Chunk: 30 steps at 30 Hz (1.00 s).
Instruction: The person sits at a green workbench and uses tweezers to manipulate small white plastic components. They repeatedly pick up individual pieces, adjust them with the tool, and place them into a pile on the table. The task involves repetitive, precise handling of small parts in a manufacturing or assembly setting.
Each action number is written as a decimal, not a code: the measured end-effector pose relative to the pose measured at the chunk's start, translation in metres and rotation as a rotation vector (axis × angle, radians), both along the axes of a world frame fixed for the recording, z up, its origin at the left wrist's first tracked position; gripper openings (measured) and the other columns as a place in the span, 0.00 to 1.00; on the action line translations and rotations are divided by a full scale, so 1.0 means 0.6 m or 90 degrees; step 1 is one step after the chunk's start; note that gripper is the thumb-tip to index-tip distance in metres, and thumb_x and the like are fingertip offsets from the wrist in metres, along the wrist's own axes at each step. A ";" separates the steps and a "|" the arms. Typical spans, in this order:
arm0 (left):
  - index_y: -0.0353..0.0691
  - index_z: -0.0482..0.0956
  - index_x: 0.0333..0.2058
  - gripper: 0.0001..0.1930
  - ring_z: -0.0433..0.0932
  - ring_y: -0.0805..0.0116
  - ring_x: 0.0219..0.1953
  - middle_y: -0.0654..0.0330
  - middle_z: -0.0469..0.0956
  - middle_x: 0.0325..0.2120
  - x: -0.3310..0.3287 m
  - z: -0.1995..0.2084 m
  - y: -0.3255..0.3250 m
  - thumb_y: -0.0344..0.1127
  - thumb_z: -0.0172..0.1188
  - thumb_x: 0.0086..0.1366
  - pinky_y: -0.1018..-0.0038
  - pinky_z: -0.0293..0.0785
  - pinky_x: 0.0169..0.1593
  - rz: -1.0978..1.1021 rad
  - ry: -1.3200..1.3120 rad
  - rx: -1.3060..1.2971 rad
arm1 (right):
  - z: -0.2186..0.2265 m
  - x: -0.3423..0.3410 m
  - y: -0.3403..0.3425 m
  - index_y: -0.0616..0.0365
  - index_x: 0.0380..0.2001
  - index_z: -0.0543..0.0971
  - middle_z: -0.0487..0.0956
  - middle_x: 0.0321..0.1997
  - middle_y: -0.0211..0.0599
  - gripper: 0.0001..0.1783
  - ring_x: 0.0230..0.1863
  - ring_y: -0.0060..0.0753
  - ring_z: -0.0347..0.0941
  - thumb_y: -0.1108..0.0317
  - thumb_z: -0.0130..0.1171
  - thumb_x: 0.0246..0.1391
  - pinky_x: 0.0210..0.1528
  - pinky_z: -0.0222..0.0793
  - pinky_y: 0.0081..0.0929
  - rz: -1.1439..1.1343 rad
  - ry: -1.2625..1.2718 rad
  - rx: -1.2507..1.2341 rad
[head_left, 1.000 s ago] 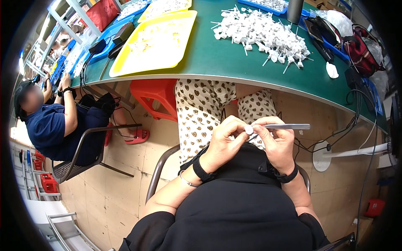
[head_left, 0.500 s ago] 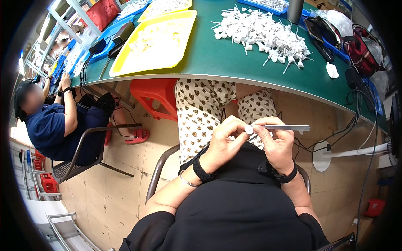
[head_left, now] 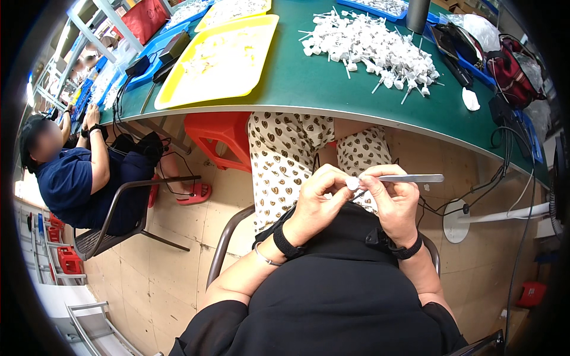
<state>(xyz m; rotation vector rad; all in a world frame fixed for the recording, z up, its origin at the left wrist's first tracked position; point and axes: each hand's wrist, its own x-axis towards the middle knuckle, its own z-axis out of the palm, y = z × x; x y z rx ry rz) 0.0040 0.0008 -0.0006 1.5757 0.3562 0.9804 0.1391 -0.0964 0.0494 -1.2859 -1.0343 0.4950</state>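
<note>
Left hand (head_left: 322, 199) pinches a small white piece (head_left: 351, 183); right of that pinch, right hand (head_left: 394, 207) clasps a slim metal tool (head_left: 412, 178), any lettering unreadable

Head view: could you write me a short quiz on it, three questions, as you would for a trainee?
1. Which holds the grey tool, the left hand or the right hand?
2. True or false: the white heap lies to the right of the yellow tray.
3. Where is the white piece? a) in the yellow tray; b) between the two hands; c) on the floor.

Key: 1. The right hand. 2. True. 3. b.
</note>
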 end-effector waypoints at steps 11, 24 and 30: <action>0.35 0.83 0.39 0.06 0.81 0.74 0.33 0.60 0.79 0.35 -0.004 0.003 0.000 0.20 0.66 0.63 0.79 0.78 0.36 -0.004 0.014 -0.010 | 0.007 0.001 0.001 0.66 0.36 0.83 0.83 0.32 0.35 0.02 0.30 0.22 0.81 0.79 0.65 0.61 0.31 0.75 0.20 -0.001 -0.106 0.013; 0.34 0.82 0.39 0.06 0.82 0.73 0.34 0.60 0.78 0.36 -0.003 0.004 0.000 0.20 0.65 0.65 0.78 0.80 0.37 0.003 0.015 0.015 | 0.000 -0.004 0.002 0.67 0.38 0.83 0.84 0.33 0.34 0.03 0.31 0.21 0.80 0.78 0.65 0.61 0.34 0.77 0.19 0.000 0.004 0.001; 0.32 0.81 0.38 0.03 0.84 0.71 0.36 0.59 0.78 0.38 -0.005 0.003 0.003 0.21 0.64 0.67 0.77 0.84 0.40 -0.001 0.029 0.049 | 0.003 -0.007 0.002 0.67 0.38 0.82 0.84 0.32 0.33 0.03 0.32 0.20 0.80 0.78 0.65 0.62 0.35 0.78 0.19 -0.013 0.024 -0.009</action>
